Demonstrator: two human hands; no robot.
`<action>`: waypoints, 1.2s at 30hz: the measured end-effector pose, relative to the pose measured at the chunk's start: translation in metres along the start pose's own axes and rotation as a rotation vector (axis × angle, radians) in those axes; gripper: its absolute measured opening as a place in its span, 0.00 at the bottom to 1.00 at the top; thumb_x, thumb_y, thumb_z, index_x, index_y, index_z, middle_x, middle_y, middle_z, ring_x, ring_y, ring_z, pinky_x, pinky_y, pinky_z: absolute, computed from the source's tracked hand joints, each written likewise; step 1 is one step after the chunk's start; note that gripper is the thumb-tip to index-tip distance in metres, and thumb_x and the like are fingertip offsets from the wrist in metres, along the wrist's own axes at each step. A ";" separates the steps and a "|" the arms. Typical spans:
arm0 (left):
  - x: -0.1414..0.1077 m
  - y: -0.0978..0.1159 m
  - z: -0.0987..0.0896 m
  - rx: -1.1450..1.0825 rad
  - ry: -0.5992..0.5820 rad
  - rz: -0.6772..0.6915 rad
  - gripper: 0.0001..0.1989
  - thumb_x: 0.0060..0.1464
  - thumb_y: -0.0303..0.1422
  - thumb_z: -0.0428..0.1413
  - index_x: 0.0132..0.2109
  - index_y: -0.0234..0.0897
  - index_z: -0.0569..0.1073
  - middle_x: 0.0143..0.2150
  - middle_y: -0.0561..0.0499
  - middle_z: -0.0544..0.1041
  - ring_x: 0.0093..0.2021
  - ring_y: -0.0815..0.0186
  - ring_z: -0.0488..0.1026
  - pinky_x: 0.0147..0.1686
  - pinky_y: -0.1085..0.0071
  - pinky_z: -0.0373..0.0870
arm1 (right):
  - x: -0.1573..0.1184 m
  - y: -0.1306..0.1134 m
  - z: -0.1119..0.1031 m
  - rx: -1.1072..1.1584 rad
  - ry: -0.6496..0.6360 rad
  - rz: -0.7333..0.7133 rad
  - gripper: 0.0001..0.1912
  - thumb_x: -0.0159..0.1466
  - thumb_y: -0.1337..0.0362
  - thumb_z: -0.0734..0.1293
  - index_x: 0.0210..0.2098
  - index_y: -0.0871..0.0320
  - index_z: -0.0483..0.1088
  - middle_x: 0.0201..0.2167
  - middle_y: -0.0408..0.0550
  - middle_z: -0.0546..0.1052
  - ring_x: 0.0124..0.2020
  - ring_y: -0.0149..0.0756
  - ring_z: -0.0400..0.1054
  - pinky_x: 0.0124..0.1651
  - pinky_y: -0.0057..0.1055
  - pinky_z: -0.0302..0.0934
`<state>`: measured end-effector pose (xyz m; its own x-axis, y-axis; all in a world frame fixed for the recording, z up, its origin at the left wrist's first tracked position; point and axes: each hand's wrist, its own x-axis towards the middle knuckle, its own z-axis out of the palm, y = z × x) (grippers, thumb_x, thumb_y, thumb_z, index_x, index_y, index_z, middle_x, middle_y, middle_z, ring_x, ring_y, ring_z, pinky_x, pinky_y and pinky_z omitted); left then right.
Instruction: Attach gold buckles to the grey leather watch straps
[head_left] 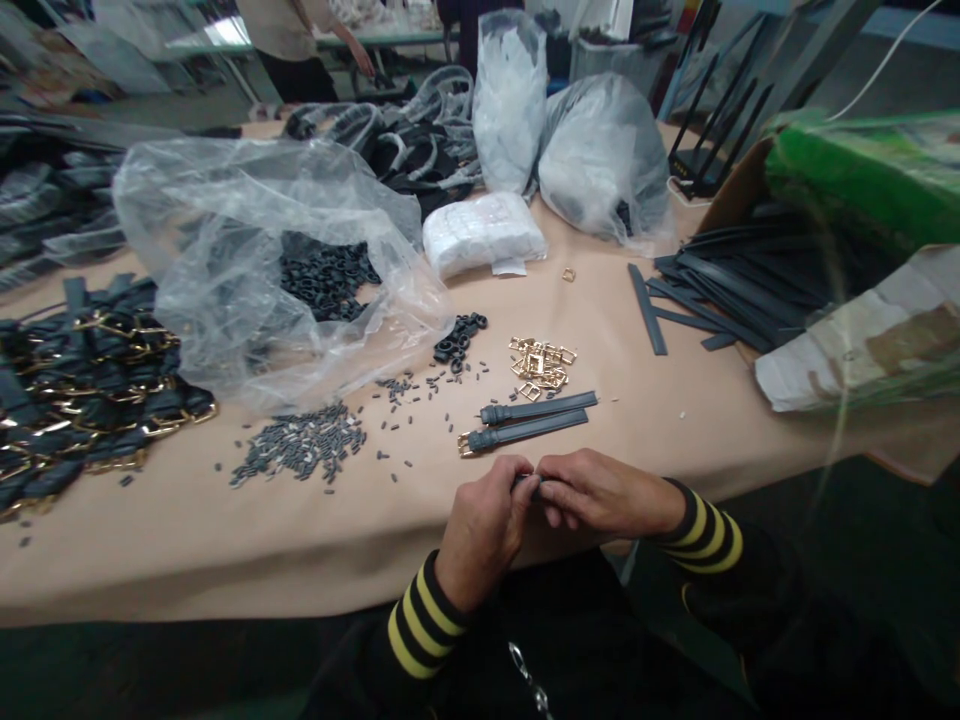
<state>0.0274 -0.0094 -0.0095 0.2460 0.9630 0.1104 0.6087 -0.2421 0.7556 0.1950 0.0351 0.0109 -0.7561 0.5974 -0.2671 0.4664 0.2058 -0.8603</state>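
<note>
Left grip (pixel 484 522) and right grip (pixel 600 490) close together, both in a pinch, forearms (pixel 772 590) aslant from either side.

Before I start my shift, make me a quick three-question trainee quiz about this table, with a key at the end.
1. True or false: the left hand and right hand are close together.
2. Which lies between the hands and the buckle pile: (a) clear bag, (b) two straps, (c) router?
3. How many loose buckles lie beyond that pile, farther from the hands?

Key:
1. True.
2. (b).
3. One buckle, near the white packet.
</note>
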 end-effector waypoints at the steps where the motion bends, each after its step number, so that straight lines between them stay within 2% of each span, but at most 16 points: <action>1: 0.001 -0.001 0.000 -0.001 -0.002 -0.008 0.06 0.57 0.31 0.45 0.35 0.37 0.65 0.27 0.52 0.71 0.27 0.68 0.70 0.28 0.74 0.63 | 0.001 0.001 0.001 -0.028 0.035 -0.008 0.11 0.64 0.68 0.55 0.26 0.61 0.62 0.21 0.41 0.68 0.23 0.25 0.60 0.30 0.22 0.53; 6: 0.007 -0.006 -0.006 -0.244 -0.070 -0.152 0.06 0.57 0.34 0.46 0.37 0.36 0.65 0.25 0.54 0.69 0.24 0.70 0.68 0.26 0.75 0.63 | 0.001 0.005 -0.003 -0.138 0.129 -0.010 0.11 0.63 0.64 0.57 0.25 0.60 0.60 0.20 0.40 0.62 0.22 0.26 0.56 0.26 0.23 0.49; 10: 0.012 -0.010 -0.010 -0.454 -0.203 -0.267 0.09 0.56 0.35 0.47 0.38 0.34 0.66 0.23 0.56 0.67 0.21 0.73 0.65 0.23 0.76 0.63 | 0.000 0.007 -0.009 -0.178 0.111 0.010 0.11 0.63 0.64 0.57 0.24 0.60 0.60 0.19 0.40 0.62 0.22 0.26 0.55 0.26 0.23 0.48; 14: 0.012 -0.013 -0.010 -0.495 -0.258 -0.329 0.10 0.56 0.36 0.47 0.37 0.33 0.66 0.23 0.54 0.68 0.22 0.72 0.66 0.23 0.76 0.64 | 0.002 0.008 -0.009 -0.171 0.082 0.055 0.11 0.63 0.65 0.57 0.24 0.60 0.59 0.19 0.41 0.64 0.21 0.26 0.57 0.25 0.23 0.49; 19: 0.010 -0.013 -0.008 -0.350 -0.170 -0.270 0.08 0.57 0.35 0.46 0.35 0.35 0.65 0.21 0.56 0.66 0.22 0.72 0.65 0.26 0.75 0.63 | 0.003 0.007 -0.010 -0.055 -0.013 0.040 0.08 0.62 0.67 0.57 0.27 0.60 0.61 0.21 0.42 0.70 0.21 0.25 0.61 0.27 0.23 0.53; 23: 0.010 -0.009 -0.007 -0.303 -0.168 -0.222 0.07 0.57 0.33 0.46 0.34 0.35 0.65 0.20 0.56 0.67 0.21 0.71 0.66 0.25 0.75 0.62 | 0.004 0.010 -0.009 -0.002 0.012 0.035 0.08 0.62 0.65 0.58 0.27 0.60 0.61 0.22 0.42 0.72 0.22 0.26 0.62 0.28 0.22 0.54; 28: 0.008 -0.004 -0.008 -0.289 -0.179 -0.187 0.08 0.57 0.33 0.45 0.33 0.35 0.65 0.19 0.56 0.66 0.21 0.71 0.66 0.25 0.75 0.61 | 0.004 0.011 -0.005 -0.096 0.095 0.021 0.12 0.62 0.60 0.60 0.25 0.61 0.62 0.18 0.41 0.68 0.21 0.26 0.61 0.25 0.22 0.51; 33: 0.008 -0.007 -0.012 -0.409 -0.272 -0.190 0.08 0.58 0.34 0.44 0.34 0.36 0.65 0.18 0.56 0.69 0.20 0.70 0.67 0.25 0.76 0.62 | 0.003 0.002 -0.007 -0.142 0.015 -0.021 0.09 0.63 0.63 0.58 0.29 0.61 0.64 0.19 0.43 0.72 0.22 0.28 0.65 0.28 0.23 0.54; 36: 0.014 -0.009 -0.009 -0.390 -0.284 -0.162 0.07 0.57 0.32 0.44 0.38 0.37 0.65 0.17 0.57 0.69 0.19 0.69 0.68 0.25 0.75 0.63 | 0.009 0.002 -0.006 -0.301 0.049 -0.020 0.07 0.62 0.65 0.59 0.34 0.62 0.66 0.22 0.47 0.74 0.25 0.32 0.67 0.29 0.25 0.55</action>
<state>0.0183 0.0073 -0.0089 0.4002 0.9011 -0.1668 0.3426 0.0217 0.9392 0.1920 0.0452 0.0089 -0.7470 0.6262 -0.2235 0.5722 0.4343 -0.6957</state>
